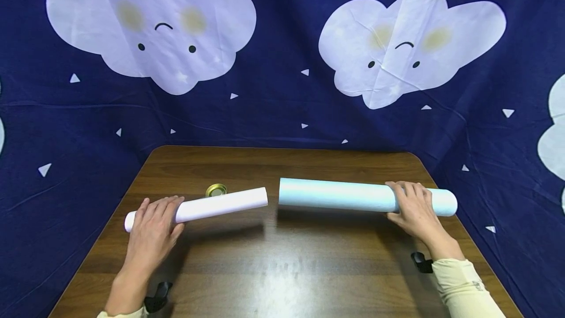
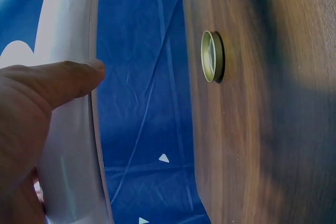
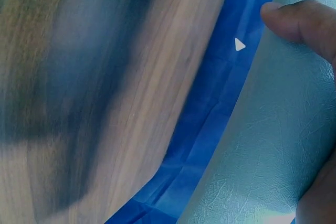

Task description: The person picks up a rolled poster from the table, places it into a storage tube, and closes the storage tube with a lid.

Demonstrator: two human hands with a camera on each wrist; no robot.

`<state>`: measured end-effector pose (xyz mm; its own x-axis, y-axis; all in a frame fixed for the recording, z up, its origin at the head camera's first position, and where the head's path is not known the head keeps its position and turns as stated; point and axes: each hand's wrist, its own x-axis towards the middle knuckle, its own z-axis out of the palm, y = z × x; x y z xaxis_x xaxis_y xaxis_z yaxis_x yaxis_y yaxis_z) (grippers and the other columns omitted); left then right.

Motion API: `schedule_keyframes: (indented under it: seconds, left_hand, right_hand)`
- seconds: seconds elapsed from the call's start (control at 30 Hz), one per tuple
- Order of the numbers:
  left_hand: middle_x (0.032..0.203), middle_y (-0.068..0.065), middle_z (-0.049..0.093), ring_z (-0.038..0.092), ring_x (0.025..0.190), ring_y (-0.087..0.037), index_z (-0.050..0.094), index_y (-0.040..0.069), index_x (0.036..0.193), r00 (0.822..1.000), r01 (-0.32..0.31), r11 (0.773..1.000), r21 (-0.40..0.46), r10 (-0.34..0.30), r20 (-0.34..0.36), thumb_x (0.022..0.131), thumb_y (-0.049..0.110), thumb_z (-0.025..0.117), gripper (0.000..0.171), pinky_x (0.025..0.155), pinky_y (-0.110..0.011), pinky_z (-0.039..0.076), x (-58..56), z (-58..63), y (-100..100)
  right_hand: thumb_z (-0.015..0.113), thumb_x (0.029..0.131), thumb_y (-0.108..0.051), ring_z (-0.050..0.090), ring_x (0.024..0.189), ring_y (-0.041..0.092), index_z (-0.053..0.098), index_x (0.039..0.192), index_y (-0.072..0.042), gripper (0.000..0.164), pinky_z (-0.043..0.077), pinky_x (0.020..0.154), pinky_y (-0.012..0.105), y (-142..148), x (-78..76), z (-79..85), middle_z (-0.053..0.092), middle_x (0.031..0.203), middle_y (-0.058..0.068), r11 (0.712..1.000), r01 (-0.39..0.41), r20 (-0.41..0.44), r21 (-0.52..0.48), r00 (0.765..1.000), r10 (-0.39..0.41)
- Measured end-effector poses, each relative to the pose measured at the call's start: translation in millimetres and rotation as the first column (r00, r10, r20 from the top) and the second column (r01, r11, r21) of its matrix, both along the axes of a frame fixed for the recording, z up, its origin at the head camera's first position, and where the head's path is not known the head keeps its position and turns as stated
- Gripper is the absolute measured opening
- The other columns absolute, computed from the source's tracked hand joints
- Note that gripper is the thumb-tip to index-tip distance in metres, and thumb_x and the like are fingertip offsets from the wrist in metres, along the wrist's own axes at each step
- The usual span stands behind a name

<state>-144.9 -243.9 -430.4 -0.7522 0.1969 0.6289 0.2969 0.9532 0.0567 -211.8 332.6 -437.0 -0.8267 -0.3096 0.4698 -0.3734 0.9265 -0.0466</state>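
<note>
My left hand (image 1: pixel 152 232) grips a thin white roll (image 1: pixel 225 204) near its left end, thumb along the near side. In the left wrist view a long edge runs down the white roll (image 2: pixel 73 145). My right hand (image 1: pixel 415 207) holds a thicker light blue roll (image 1: pixel 335 194) toward its right end. The blue roll (image 3: pixel 262 145) shows a finely creased surface in the right wrist view. Both rolls are raised over the table, roughly level, with their inner ends facing each other across a small gap. Shadows fall on the wood beneath them.
A gold round lid (image 1: pixel 216 190) lies on the brown wooden table (image 1: pixel 282 254), just behind the white roll. A dark blue curtain (image 1: pixel 282 112) with cloud faces and small white triangles hangs behind the table's far edge. Black straps (image 1: pixel 422 262) show at both wrists.
</note>
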Motion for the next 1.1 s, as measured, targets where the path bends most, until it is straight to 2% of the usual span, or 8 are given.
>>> schedule_keyframes:
  seconds: [0.5,0.93,1.1]
  left_hand:
    - [0.113,-0.018,0.064,0.056,0.104,-0.038,0.058,0.002,0.117,1.000,0.013,1.000,-0.007,-0.013,0.004,0.057,0.008,0.085,0.065,0.102,-0.058,0.033,-8.4,-2.1,0.6]
    - [0.112,-0.017,0.065,0.057,0.104,-0.038,0.059,0.001,0.116,0.999,0.045,0.999,-0.020,-0.045,-0.005,0.056,0.007,0.086,0.066,0.102,-0.057,0.034,-15.2,-2.4,12.3]
    - [0.113,-0.017,0.065,0.057,0.106,-0.037,0.059,0.002,0.116,0.999,0.050,0.998,-0.029,-0.050,0.012,0.056,0.007,0.087,0.066,0.102,-0.057,0.034,-17.2,-2.3,15.9]
  right_hand:
    - [0.087,0.050,-0.016,0.046,0.102,0.044,0.049,0.125,-0.008,0.084,0.030,0.088,0.064,1.2,3.1,3.8,0.054,0.110,0.020,0.999,-0.037,-0.021,0.011,0.999,0.037]
    - [0.088,0.049,-0.014,0.047,0.102,0.043,0.050,0.124,-0.008,0.085,0.032,0.088,0.062,-4.1,3.6,4.4,0.054,0.109,0.019,0.998,-0.062,-0.034,0.008,0.998,0.062]
    - [0.088,0.050,-0.014,0.047,0.102,0.043,0.049,0.125,-0.009,0.084,0.032,0.087,0.062,-6.2,4.4,4.6,0.055,0.110,0.018,0.998,-0.067,-0.029,0.013,0.997,0.068]
